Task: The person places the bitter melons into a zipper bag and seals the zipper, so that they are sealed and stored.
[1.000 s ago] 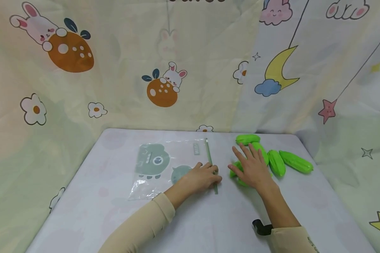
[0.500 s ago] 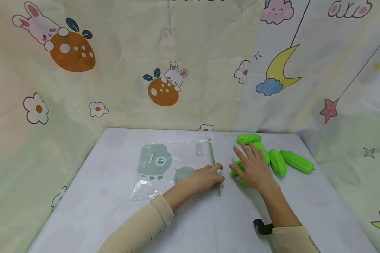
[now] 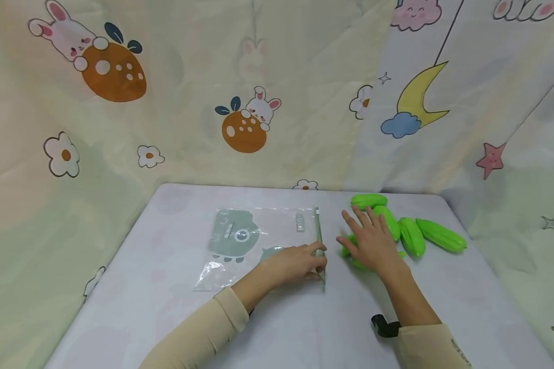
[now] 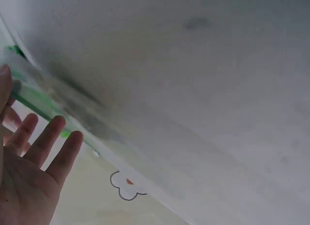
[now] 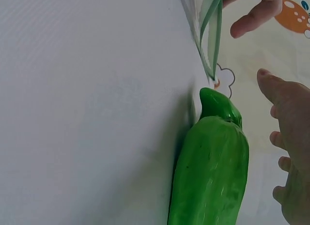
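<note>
left fingers (image 3: 320,262) have curled in, pinching the bag's green edge (image 3: 318,228)

You face a patterned cloth (image 3: 184,102) — to the left a white rabbit (image 3: 71,38) over an orange fruit (image 3: 113,73), to the right a yellow moon (image 3: 413,96) with a blue cloud (image 3: 400,125) and, farther right, a pinkish star (image 3: 491,159). Below it — your white tabletop (image 3: 143,287).

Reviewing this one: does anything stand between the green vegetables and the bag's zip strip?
No loose object shows between the zip strip and the green vegetables. Only the hands intrude: the left hand at the strip, the right hand over the nearest vegetables.
</note>
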The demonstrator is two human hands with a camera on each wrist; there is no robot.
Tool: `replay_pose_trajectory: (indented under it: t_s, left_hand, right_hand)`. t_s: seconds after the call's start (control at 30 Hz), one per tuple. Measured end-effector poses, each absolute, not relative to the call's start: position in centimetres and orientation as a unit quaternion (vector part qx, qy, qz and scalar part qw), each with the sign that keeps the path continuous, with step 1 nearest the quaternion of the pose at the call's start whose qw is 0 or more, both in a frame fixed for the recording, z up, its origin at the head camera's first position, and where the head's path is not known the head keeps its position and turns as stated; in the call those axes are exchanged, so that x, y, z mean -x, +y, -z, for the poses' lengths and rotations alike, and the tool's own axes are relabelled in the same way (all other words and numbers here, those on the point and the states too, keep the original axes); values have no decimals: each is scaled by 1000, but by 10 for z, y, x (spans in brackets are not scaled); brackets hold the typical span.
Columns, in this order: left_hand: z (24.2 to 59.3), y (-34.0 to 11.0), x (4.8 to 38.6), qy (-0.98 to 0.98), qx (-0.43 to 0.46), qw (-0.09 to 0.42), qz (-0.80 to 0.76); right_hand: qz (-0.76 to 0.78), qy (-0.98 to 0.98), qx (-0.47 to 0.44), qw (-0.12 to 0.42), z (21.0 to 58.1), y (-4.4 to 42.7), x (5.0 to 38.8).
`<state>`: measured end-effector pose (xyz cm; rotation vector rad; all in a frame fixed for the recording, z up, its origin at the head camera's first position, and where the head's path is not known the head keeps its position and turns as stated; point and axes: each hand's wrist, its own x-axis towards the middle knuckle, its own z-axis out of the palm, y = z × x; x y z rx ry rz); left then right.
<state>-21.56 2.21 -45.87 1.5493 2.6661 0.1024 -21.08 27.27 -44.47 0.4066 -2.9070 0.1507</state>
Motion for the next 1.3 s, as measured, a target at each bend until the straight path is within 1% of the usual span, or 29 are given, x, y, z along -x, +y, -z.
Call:
replay_pose_trajectory:
  t_s: [0.2,0.4,0.53,0.73,0.9,1.07,1.3]
  left_hand:
    - [455,23,215,866,-496,38,-41]
    - [453,22,213,872,-483,60,-43]
    - [451,20,213,874,-479,58,-47]
    - [449,16,213,868,-490,38,-70]
    - [449,12,212,861,-500,11,-94]
    - [449,9,210,854,-509,-16,-110]
    - [447,10,209,843,-522,-26,-130]
  right_hand:
    - [-47,-984,-138,105,440,272,214]
    - [-42,-985,-136,96,439,271,219]
    - [-36,-986,-140,88,439,270,222]
    - [-26,-986,-144,75,440,266,224]
    - [-26,-986,-147,75,440,258,229]
    - [-21,-987,-148,59,444,248,232]
    - [-7,-986,-162,31,447,241,233]
